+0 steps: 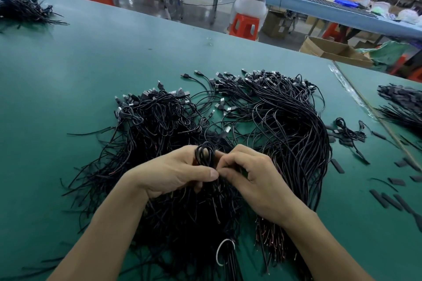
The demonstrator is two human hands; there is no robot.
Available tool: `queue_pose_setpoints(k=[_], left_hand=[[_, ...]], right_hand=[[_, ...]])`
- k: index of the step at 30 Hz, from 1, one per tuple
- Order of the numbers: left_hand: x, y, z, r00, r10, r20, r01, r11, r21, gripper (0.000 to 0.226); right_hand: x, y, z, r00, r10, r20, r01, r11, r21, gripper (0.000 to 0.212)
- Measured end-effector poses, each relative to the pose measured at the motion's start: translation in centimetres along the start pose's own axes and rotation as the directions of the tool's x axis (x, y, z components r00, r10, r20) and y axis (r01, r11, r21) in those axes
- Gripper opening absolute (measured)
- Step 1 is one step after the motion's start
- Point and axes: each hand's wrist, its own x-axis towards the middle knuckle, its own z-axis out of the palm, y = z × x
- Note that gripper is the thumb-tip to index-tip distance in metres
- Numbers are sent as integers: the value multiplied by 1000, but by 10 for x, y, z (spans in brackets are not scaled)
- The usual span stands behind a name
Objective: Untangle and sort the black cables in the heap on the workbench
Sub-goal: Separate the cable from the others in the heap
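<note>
Single head-worn wide-angle view, forward and down, close over the workbench (91, 75)

Of you, only two hands and forearms show: your left hand (173, 173) and your right hand (255, 180) are bare, and so are the left forearm (109, 230) and right forearm (319, 242) along the whole length that the view takes in. Your arms are slim and smooth, widening evenly from the wrist towards the lower edge of the view. The nail on your left thumb (214, 174) is cut short with a rounded tip, and fine creases mark the knuckles across the back of your right hand.
</note>
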Motion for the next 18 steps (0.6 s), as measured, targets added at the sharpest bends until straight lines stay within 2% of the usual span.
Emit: queue_pose_setpoints(k=[3,5,9,11,13,15,16,18], left_hand=[[2,2,-4,994,38,-100,-27,994,107,36],[1,2,-6,981,61,-183,-34,988,149,36],[0,6,-4,961,187,-202,-117,942,314,22],[2,7,-2,953,222,-207,-134,919,371,26],[3,5,-2,938,224,-265,-112,918,381,39],[3,2,-6,890,222,-398,-56,919,390,51],[3,0,-9,840,231,-490,-18,916,401,53],[2,-3,-15,670,296,-681,52,896,441,50]], right_hand=[[-1,-2,10,989,140,-48,-138,989,43,18],[-2,-2,14,973,227,-33,-219,963,154,18],[-4,-3,12,943,332,38,-308,820,483,20],[-4,-2,11,921,382,79,-358,746,561,17],[-1,1,10,915,400,51,-364,765,532,14],[3,4,7,915,402,-41,-356,850,388,10],[5,7,5,909,406,-96,-364,884,293,7],[7,17,-2,893,404,-197,-398,914,70,11]])
